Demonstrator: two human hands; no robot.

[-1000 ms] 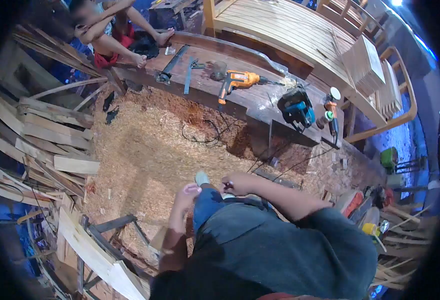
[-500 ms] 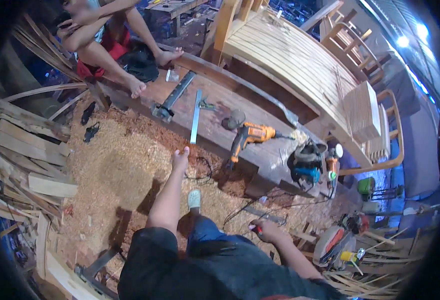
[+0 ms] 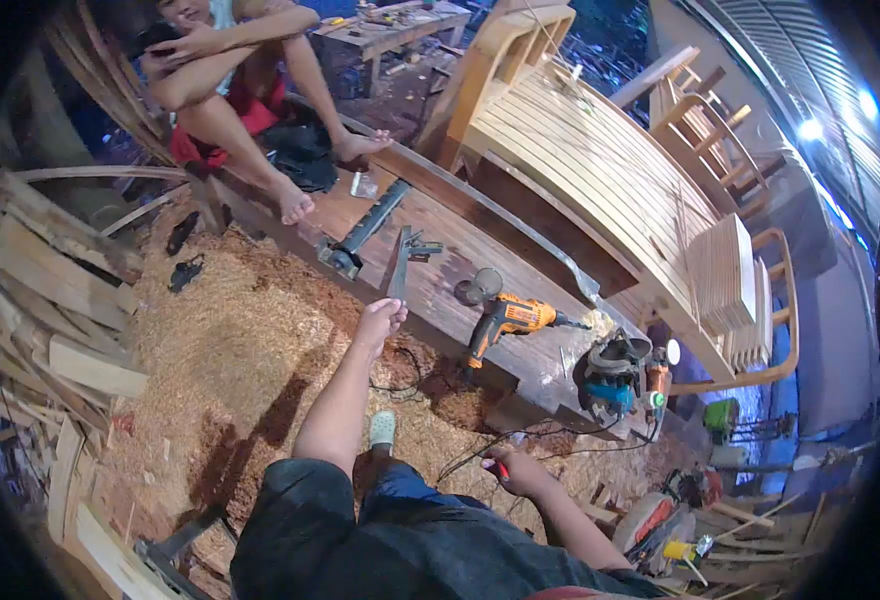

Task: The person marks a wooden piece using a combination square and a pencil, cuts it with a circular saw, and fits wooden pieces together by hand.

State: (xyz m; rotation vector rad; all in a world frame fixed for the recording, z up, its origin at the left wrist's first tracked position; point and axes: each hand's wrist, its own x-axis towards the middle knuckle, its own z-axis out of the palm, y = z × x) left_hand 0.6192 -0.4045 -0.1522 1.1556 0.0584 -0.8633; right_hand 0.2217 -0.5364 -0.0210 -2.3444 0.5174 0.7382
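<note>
- The left hand (image 3: 380, 318) reaches forward to the desk (image 3: 438, 292), and its fingers appear to be closed on the near end of a metal ruler (image 3: 398, 262).
- The ruler stretches away from this hand; whether it is fully off the wood, I cannot tell.
- The right hand (image 3: 523, 473) is lower, near the body, curled around a small red thing (image 3: 502, 469); what it is, I cannot tell.
- I judge that the step in hand is taking hold of the ruler.
- Any lift would call for a firm pinch, and for care with the small dark tool (image 3: 423, 247) just beside the ruler.
- To the right of the left hand, on the desk, lies an orange drill (image 3: 516, 318); a circular saw (image 3: 610, 380) is farther right.
</note>
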